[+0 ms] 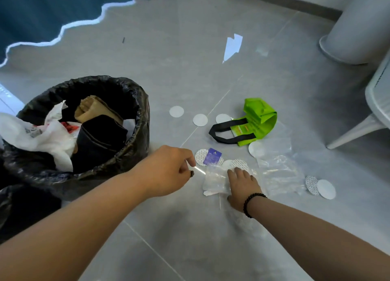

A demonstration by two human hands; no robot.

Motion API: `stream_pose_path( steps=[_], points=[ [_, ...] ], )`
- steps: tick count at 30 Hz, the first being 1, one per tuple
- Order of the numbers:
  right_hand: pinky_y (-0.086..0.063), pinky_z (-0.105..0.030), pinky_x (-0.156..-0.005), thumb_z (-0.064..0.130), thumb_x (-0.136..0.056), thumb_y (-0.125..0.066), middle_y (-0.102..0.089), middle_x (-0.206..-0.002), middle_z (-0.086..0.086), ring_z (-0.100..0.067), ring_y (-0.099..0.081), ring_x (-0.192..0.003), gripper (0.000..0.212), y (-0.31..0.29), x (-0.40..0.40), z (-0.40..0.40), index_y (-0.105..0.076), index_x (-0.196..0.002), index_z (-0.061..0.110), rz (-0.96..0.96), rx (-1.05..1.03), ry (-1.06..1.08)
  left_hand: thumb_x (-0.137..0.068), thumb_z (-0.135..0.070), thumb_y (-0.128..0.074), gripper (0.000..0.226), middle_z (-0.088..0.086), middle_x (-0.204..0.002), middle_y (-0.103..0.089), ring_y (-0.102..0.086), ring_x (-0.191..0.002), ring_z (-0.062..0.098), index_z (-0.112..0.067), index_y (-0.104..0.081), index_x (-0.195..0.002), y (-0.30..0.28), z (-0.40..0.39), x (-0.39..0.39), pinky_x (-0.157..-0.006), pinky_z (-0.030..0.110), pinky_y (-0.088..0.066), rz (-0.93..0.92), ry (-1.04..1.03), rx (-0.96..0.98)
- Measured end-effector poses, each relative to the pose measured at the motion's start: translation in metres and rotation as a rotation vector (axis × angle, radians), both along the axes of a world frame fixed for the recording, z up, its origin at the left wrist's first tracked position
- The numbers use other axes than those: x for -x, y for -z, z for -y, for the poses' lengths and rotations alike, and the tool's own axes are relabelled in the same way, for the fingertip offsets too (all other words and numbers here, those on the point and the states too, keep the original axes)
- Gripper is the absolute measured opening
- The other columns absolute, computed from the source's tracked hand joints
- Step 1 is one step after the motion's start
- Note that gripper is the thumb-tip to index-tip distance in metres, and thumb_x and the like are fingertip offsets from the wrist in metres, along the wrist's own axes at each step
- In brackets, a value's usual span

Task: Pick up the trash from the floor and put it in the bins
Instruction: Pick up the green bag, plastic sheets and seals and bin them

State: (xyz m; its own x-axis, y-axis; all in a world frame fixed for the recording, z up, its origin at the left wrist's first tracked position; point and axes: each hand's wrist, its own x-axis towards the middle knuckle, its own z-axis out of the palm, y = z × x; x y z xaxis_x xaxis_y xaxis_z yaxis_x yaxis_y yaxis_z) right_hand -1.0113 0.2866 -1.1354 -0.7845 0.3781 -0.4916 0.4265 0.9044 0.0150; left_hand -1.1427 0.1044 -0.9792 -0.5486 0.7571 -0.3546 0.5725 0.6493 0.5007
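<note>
Head view looks down on a grey tiled floor [160,54] strewn with trash. At nine o'clock stands a bin [135,137] lined with a black bag and already holding white plastic, brown paper and a dark folded thing. The left hand [166,171] reaches in from seven o'clock, its fingers curled, thumb and forefinger pinching the corner of a small clear plastic bag [215,178] that lies on the floor near the centre. The right hand [242,186], a bead bracelet [252,203] on its wrist, comes from four o'clock and rests flat on the same bag with its fingers spread and straight, holding nothing. Just beyond the bag, towards twelve o'clock, lie a purple card [212,156] and several white round discs [200,119]. A green tote bag [257,122] with black handles lies at two o'clock, and a larger clear plastic sheet [280,175] lies at three o'clock, with two more discs beyond it.
</note>
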Motion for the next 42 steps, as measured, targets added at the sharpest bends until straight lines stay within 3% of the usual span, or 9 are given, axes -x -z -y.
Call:
stream_pose_path(
  steps=[4,10,13,16,23,27,33,36,42],
  points=[
    [-0.033,-0.042,-0.105,0.027,-0.089,-0.051,-0.032,-0.141,-0.008,-0.029,-0.036,-0.127,0.048,0.003,-0.001,-0.009,-0.038,-0.133,0.017,-0.006,0.055,0.038,-0.088,-0.022,-0.058,0.016,-0.011,-0.077,-0.067,-0.064,-0.081,0.008,-0.030,-0.063,-0.101,-0.001,-0.005,-0.006,-0.080,0.034,-0.055,0.017,0.013,0.003],
    [-0.045,-0.032,-0.081,0.020,-0.094,-0.043,-0.057,-0.114,-0.016,-0.032,-0.054,-0.102,0.023,-0.028,0.011,-0.024,-0.063,-0.102,0.010,-0.147,0.279,0.244,-0.088,-0.020,-0.057,0.017,-0.008,-0.080,-0.069,-0.063,-0.078,0.010,-0.028,-0.063,-0.101,-0.009,-0.019,-0.004,-0.080,0.033,-0.055,0.037,-0.017,-0.007],
    [-0.037,-0.028,-0.063,0.021,-0.095,-0.045,-0.061,-0.086,-0.014,-0.026,-0.051,-0.079,0.027,-0.058,0.018,-0.020,-0.055,-0.072,0.012,-0.250,0.399,0.357,-0.086,-0.021,-0.057,0.014,-0.008,-0.082,-0.069,-0.062,-0.081,0.011,-0.029,-0.062,-0.097,-0.009,-0.023,-0.003,-0.077,0.028,-0.053,0.091,-0.054,-0.028],
    [-0.030,-0.028,-0.053,0.018,-0.090,-0.049,-0.045,-0.062,-0.003,-0.020,-0.042,-0.065,0.028,-0.094,0.023,-0.008,-0.047,-0.063,0.008,-0.407,0.529,0.429,-0.085,-0.025,-0.062,0.015,-0.010,-0.085,-0.068,-0.061,-0.084,0.010,-0.026,-0.063,-0.100,-0.007,-0.024,-0.001,-0.075,0.022,-0.049,0.164,-0.109,-0.031],
    [-0.051,-0.032,-0.071,0.005,-0.082,-0.062,-0.070,-0.082,-0.006,-0.014,-0.062,-0.073,0.012,-0.163,0.028,0.030,-0.068,-0.092,0.011,-0.694,0.935,0.555,-0.093,-0.045,-0.053,0.042,0.010,-0.106,-0.065,-0.072,-0.086,0.023,-0.014,-0.050,-0.121,-0.022,-0.021,0.003,-0.081,0.038,-0.058,0.723,-0.555,-0.269],
    [-0.045,-0.034,-0.073,0.004,-0.087,-0.057,-0.065,-0.081,-0.009,-0.020,-0.058,-0.076,0.013,-0.182,0.040,0.034,-0.068,-0.085,0.010,-0.741,1.148,0.677,-0.092,-0.051,-0.051,0.050,0.021,-0.104,-0.068,-0.073,-0.086,0.031,-0.009,-0.054,-0.120,-0.047,-0.014,0.012,-0.081,0.038,-0.058,0.918,-0.674,-0.376],
    [-0.036,-0.033,-0.068,0.020,-0.078,-0.067,-0.052,-0.072,-0.011,-0.021,-0.046,-0.070,0.014,-0.215,0.055,0.032,-0.067,-0.070,0.008,-0.667,1.151,0.566,-0.089,-0.032,-0.065,0.031,0.014,-0.101,-0.073,-0.073,-0.085,0.029,-0.010,-0.061,-0.111,-0.065,-0.020,0.015,-0.078,0.038,-0.059,0.897,-0.746,-0.629],
    [-0.044,-0.033,-0.068,0.013,-0.079,-0.071,-0.059,-0.075,-0.009,-0.020,-0.052,-0.068,0.010,-0.230,0.059,0.023,-0.067,-0.070,0.014,-0.732,1.032,0.567,-0.089,-0.019,-0.065,0.028,0.015,-0.105,-0.072,-0.073,-0.082,0.029,-0.008,-0.060,-0.114,-0.073,-0.028,0.015,-0.071,0.034,-0.060,0.859,-0.831,-0.775],
    [-0.055,-0.052,-0.083,-0.004,-0.075,-0.071,-0.062,-0.105,-0.014,-0.033,-0.065,-0.090,0.032,-0.255,0.057,-0.001,-0.062,-0.101,0.013,-0.715,1.235,0.816,-0.090,-0.008,-0.060,0.011,0.008,-0.095,-0.074,-0.073,-0.083,0.020,-0.014,-0.063,-0.099,-0.085,-0.045,0.007,-0.067,0.030,-0.058,0.792,-0.872,-0.988]
  ],
)
